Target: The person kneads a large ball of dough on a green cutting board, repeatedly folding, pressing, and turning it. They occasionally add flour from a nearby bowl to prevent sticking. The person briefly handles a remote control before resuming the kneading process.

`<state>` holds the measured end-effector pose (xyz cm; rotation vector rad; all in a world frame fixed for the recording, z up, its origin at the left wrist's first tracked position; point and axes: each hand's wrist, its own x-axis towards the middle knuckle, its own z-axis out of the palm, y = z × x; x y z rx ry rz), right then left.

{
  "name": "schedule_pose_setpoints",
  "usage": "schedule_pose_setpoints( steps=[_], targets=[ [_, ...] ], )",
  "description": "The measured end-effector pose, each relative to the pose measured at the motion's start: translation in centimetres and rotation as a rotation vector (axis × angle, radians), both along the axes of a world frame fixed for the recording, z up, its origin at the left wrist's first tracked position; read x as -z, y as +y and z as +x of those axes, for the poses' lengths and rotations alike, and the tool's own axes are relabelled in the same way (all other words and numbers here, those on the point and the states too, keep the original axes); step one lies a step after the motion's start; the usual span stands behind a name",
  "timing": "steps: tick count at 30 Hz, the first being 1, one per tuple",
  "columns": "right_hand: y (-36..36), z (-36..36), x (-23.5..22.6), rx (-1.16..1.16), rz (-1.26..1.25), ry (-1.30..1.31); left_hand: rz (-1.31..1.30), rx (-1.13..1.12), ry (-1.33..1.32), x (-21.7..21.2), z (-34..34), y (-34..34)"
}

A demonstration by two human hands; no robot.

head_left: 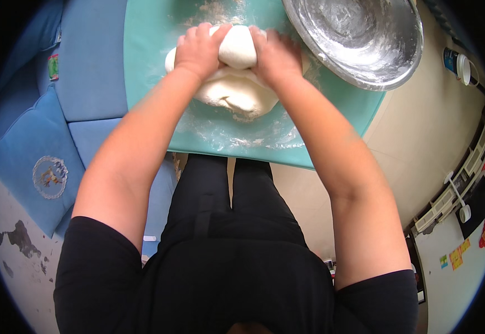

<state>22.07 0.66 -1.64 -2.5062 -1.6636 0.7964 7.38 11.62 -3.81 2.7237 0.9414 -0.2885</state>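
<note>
A teal table point(331, 133) lies under my arms, with a floured steel basin point(365, 39) at its far right. My dough point(237, 92) sits mid-table. My left hand point(198, 50) and right hand point(278, 55) curl over its folded top, apparently pressing down.

A big shiny metal bowl point(359, 39) sits at the far right of the teal counter point(153, 67), and part of it hangs over the edge. It has a thin white dusting inside. To the left is a blue sofa point(95, 61). A blue pillow point(36, 161) with a round gold and white pattern lies on it. The floor point(420, 133) on the right is pale and smooth. A small blue and white tub point(456, 62) stands on the floor near the bowl. A white rack point(456, 192) stands by the wall at the right edge.
</note>
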Motion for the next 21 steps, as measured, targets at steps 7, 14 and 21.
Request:
schedule_pose_setpoints(
  steps=[7, 14, 21],
  targets=[
    [0.4, 0.4, -0.5, 0.031, -0.017, -0.025, -0.03, -0.074, -0.004, -1.1, 1.7, -0.3],
    [-9.1, -3.3, -7.1, -0.068, 0.197, 0.214, -0.165, -0.052, -0.233, -8.9, -6.8, -8.9],
    [-14.1, -8.7, 0.3, -0.057, 0.223, -0.14, 0.073, -0.08, -0.168, -1.4, -9.3, -14.4]
  ],
)
